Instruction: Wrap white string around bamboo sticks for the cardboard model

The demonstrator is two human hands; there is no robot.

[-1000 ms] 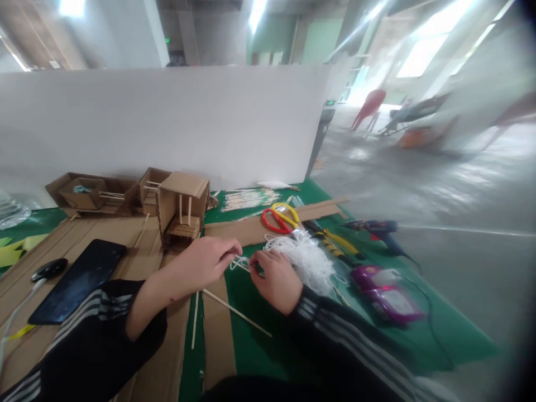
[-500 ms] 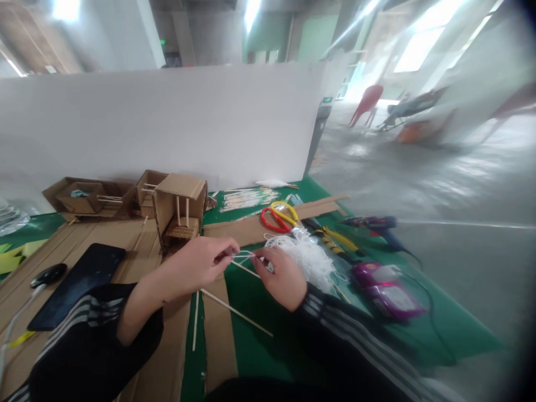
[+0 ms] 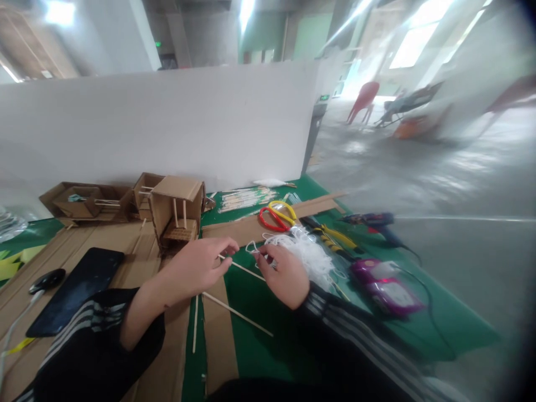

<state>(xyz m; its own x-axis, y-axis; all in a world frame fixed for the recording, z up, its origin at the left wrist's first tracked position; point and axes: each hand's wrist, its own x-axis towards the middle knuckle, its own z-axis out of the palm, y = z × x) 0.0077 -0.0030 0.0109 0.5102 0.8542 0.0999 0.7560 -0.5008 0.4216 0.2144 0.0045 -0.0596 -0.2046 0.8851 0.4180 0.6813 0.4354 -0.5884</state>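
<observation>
My left hand (image 3: 196,268) pinches the end of a thin wooden stick (image 3: 245,269) that runs right toward my right hand (image 3: 285,276). My right hand grips a loop of white string (image 3: 253,247) at the stick's other end. The string leads into a tangled white pile (image 3: 310,254) just right of that hand. Both hands hover low over the green mat (image 3: 259,335). A small cardboard model house (image 3: 178,215) stands just behind my left hand.
Loose sticks (image 3: 237,315) lie on cardboard strips (image 3: 218,335) in front of me. Red and yellow scissors (image 3: 276,218), a yellow-handled tool (image 3: 335,240), a glue gun (image 3: 374,222) and a purple device (image 3: 385,287) sit at the right. A black phone (image 3: 75,290) lies left. A white board (image 3: 167,123) stands behind.
My hands have drawn slightly apart. The string loop now stands up above my right hand's fingertips, and the stick is more exposed between the hands.
</observation>
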